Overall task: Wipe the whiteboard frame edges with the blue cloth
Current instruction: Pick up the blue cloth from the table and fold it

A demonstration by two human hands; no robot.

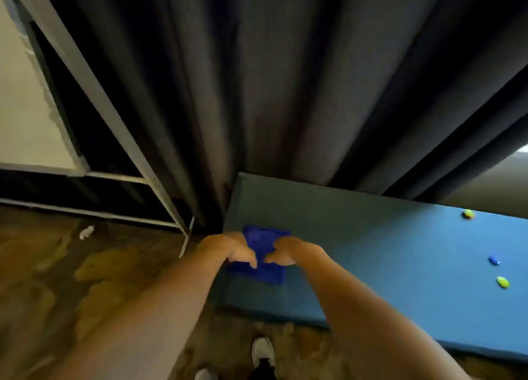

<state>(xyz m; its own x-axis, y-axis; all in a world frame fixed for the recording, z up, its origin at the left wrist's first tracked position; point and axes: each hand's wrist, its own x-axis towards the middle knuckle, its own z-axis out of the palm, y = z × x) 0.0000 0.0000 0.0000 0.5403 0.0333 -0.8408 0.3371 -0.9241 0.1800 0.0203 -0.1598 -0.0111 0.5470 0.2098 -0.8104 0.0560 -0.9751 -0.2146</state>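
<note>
A blue cloth (pixel 264 244) lies flat on the left end of a teal-blue table (pixel 371 251). My left hand (pixel 233 249) rests on the cloth's left side, fingers curled down onto it. Beside it, my right hand (pixel 288 252) presses on the cloth's right side, and the fingertips of both hands nearly meet. At the far left a white panel (pixel 25 105) in a grey metal frame (pixel 94 91) leans against the wall; it may be the whiteboard. The image is blurred, so the grip on the cloth is hard to judge.
Dark grey curtains (pixel 271 79) hang behind the table. Small yellow-green (pixel 468 214) and blue (pixel 494 259) objects lie on the table's right side. Brown patterned floor (pixel 71 279) spreads left, with a white scrap (pixel 86 232). My white shoe (pixel 263 351) stands below.
</note>
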